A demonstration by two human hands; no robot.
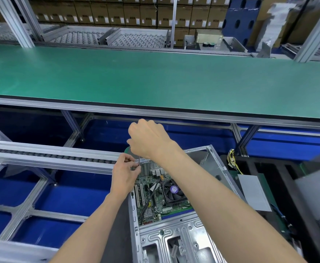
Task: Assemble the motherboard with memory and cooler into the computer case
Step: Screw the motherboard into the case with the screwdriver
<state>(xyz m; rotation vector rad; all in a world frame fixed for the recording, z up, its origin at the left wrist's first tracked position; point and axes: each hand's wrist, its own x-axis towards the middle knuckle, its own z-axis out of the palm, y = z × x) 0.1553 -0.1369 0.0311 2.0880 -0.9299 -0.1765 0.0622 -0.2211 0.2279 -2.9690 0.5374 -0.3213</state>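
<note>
— Where are the hands?

— Both sit just above the middle of the frame's lower half, over the far end of the computer case (174, 230). The right hand (147, 138) is higher, fingers curled down into a fist around the top of a thin dark tool (139, 161) that looks like a screwdriver shaft. The left hand (126, 173) is below and to its left, fingertips pinching the shaft near its lower end.

— And the task's parts?

— The case lies open in the lower centre, tilted a little clockwise. The motherboard (151, 198) rests inside it, with the black cooler fan (172, 190) on its right part, partly hidden under the right forearm. I cannot make out memory sticks for certain. The tool tip meets the case's far left corner, at the rear wall.

— What edges hem things in?

— The case's left wall runs down from the left hand. A roller rail (51, 158) comes in from the left edge and ends just beside the left hand. Above the hands runs the near edge of the green table (155, 78), its wide surface filling the middle of the frame.

— And further off?

— Blue bins (70, 188) show through the frame bars at lower left. Yellow wires (233, 160) hang right of the case. Stacked cardboard boxes (117, 14) line the top.
</note>
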